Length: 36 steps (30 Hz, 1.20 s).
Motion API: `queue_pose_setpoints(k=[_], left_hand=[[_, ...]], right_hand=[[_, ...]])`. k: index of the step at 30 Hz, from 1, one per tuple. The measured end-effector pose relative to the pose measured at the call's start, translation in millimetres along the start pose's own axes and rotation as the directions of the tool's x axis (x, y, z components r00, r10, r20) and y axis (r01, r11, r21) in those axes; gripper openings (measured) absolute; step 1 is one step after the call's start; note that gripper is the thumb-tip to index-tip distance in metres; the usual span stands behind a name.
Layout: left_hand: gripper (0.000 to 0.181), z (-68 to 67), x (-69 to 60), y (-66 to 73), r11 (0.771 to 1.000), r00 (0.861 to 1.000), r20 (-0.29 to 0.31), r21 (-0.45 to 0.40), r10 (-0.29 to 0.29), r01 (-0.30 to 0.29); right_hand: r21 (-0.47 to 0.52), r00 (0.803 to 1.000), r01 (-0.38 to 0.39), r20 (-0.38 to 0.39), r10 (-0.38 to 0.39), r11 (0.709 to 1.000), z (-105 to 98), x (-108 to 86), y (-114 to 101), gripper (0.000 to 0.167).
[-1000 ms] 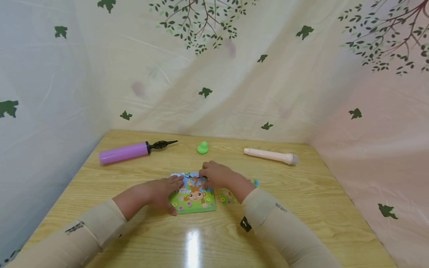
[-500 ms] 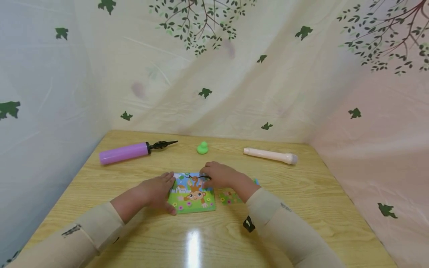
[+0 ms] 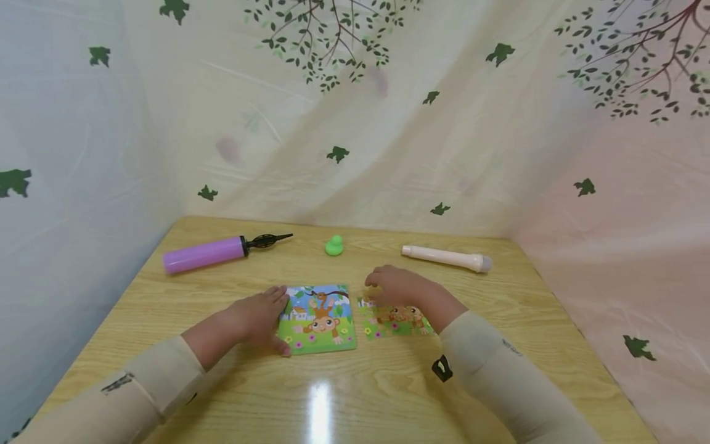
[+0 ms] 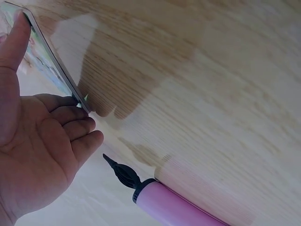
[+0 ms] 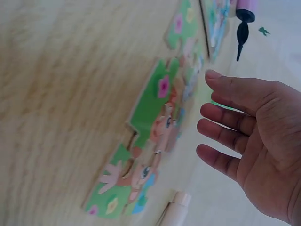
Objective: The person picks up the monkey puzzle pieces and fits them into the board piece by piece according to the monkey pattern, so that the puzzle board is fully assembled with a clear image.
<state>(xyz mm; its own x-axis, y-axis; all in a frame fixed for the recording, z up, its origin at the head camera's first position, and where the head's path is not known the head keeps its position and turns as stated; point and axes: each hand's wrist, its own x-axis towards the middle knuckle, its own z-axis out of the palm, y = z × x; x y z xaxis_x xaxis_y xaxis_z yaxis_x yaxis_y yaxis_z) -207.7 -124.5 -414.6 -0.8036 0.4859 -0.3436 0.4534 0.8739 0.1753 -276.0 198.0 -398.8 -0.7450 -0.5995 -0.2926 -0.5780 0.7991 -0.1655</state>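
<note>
The person's left hand (image 3: 259, 317) lies at the 9 o'clock edge of a square monkey jigsaw puzzle (image 3: 318, 324), fingers extended to its 10–11 o'clock corner and thumb at its 7–8 o'clock corner, touching rather than clenching it. The right hand (image 3: 403, 287) is raised at about 2–3 o'clock from the puzzle, released, its fingers loosely bent and holding nothing. Beneath it, at 3 o'clock and just apart from the puzzle, are loose jigsaw pieces (image 3: 397, 314) printed with monkeys, grass and flowers.

Farther out, a purple balloon pump (image 3: 204, 254) lies at 10 o'clock, its black nozzle toward 2; a green toy duck (image 3: 334, 246) sits just past 12; a pale pink toy microphone (image 3: 444, 257) lies at 2, its greyish head toward 4.

All of these are on a light wood-grain table (image 3: 261, 407), with a bright glare streak (image 3: 319, 413) at 6 o'clock. Pale fabric hangings (image 3: 299, 123) enclose the table at 9, 12 and 3, printed with dark green leaves and, toward 12 and 1, leafy branches.

Each cream sleeve carries a dark mark, the left mark (image 3: 118, 382) and the right mark (image 3: 512, 347) both too blurred to read.
</note>
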Motion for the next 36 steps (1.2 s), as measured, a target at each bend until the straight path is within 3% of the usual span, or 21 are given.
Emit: queue_pose_setpoints(k=[6,18,27,32,36], left_hand=[[0.124,1.4,-0.8,-2.3,1.000,1.000,-0.011,-0.010,0.002,-0.002],[0.122,4.2,-1.9,-4.3,1.000,0.999,-0.032,-0.002,0.026,-0.026],[0.122,4.7,0.1,-5.1,1.000,1.000,-0.014,0.014,0.016,-0.016],[0.122,3.9,-0.8,-4.5,1.000,1.000,-0.001,0.018,0.007,-0.007],[0.121,4.2,-1.0,-5.2,1.000,1.000,0.000,0.028,0.009,-0.009]], right_hand=[[-0.097,0.999,0.036,-0.007,-0.037,0.995,12.8,-2.4,1.1,0.033],[-0.143,0.998,0.023,-0.048,-0.030,0.989,19.9,-4.4,-1.4,0.025],[-0.198,0.985,0.058,-0.149,-0.089,0.978,15.4,-6.5,-2.7,0.022],[-0.197,0.967,0.121,-0.197,-0.160,0.973,9.5,3.0,-15.5,0.028],[-0.195,0.964,0.153,-0.186,-0.190,0.969,6.2,12.4,-35.2,0.029]])
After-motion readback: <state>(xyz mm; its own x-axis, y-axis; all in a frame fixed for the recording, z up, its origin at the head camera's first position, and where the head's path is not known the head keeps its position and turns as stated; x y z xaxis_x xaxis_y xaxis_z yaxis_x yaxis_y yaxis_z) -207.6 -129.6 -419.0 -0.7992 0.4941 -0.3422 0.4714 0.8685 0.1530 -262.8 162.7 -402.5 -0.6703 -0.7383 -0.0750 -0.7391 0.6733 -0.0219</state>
